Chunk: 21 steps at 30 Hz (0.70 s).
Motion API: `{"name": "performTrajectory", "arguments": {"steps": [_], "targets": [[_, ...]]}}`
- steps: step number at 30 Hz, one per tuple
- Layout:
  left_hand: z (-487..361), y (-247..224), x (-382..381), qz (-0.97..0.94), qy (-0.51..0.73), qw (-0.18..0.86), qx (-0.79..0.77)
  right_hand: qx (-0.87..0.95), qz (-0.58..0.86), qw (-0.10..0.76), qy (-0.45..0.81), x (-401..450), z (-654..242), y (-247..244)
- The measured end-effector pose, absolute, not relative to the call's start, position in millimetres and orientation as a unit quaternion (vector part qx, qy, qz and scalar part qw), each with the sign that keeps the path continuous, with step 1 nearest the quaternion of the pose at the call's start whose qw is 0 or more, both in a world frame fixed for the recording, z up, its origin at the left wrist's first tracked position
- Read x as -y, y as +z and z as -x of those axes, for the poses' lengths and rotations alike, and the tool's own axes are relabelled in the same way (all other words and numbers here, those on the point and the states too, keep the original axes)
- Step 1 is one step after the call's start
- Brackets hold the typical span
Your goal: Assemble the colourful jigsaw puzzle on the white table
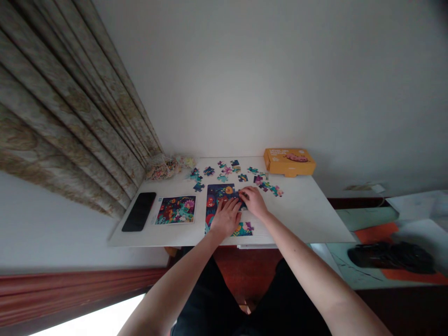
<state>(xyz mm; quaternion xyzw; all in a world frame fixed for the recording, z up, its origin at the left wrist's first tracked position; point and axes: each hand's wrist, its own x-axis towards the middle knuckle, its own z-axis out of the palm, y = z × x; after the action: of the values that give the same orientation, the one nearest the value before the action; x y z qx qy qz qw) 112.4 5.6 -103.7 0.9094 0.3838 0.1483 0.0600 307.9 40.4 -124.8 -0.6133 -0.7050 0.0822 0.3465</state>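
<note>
You are reaching over the table's (311, 210) near edge with both bare arms, your forearms angling inward. Your left hand (226, 218) is lying palm down near the middle of that edge, its fingers extending toward the far edge and slightly right. Your left wrist (214, 234) is sitting just inside the near edge. Your right hand (254, 199) is working farther in, beside the left fingertips; its fingers are curling, with the thumb and index finger drawing close together. Whether those 2 tips are meeting is too small to tell. Your right wrist (268, 215) is coming in from the near right corner's side. Your 2 dark-clothed legs (206, 298) are spreading apart below the near edge.
</note>
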Motion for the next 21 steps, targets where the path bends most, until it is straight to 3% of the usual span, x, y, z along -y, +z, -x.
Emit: {"name": "performTrajectory", "arguments": {"steps": [11, 21], "targets": [[-111.8, -99.8, -4.1, -0.908, 0.174, 0.061, -0.377, 0.791, 0.578, 0.195, 0.043, -9.0, -301.9, -118.0], [-109.9, -98.6, -4.5, -0.906, 0.177, 0.064, -0.380, 0.798, 0.575, 0.171, 0.063, -7.4, -304.6, -108.1]]}}
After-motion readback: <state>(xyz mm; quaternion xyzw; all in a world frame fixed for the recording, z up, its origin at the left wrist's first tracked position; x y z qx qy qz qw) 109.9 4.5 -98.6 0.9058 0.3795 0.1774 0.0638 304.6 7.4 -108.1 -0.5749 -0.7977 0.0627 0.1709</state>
